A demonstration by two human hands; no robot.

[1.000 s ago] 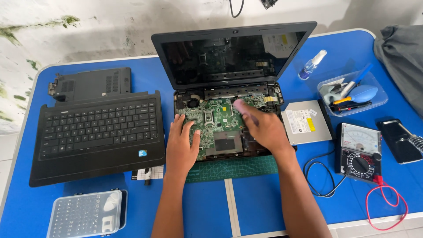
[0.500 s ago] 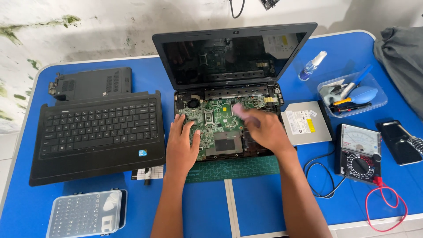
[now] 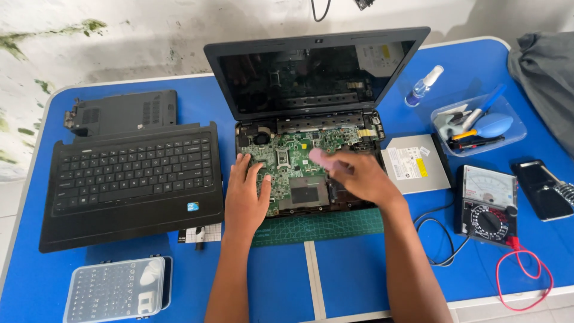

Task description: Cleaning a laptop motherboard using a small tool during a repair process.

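Circuit board, green and bare, lay inside the opened laptop at the middle of the blue table, its long axis running from nine o'clock to three o'clock. A pink eraser-like block sat on the board's centre, pinched at the fingertips of the right hand; it pointed toward ten o'clock from that hand's knuckles, so the right hand was the nearer one. The right forearm came up from five o'clock, wrist low, and the hand was blurred. The left hand lay flat on the board's nine o'clock edge, fingers spread and pointing to twelve o'clock. A detached keyboard panel lay well apart at nine o'clock, a disc drive just beside the laptop at three o'clock.
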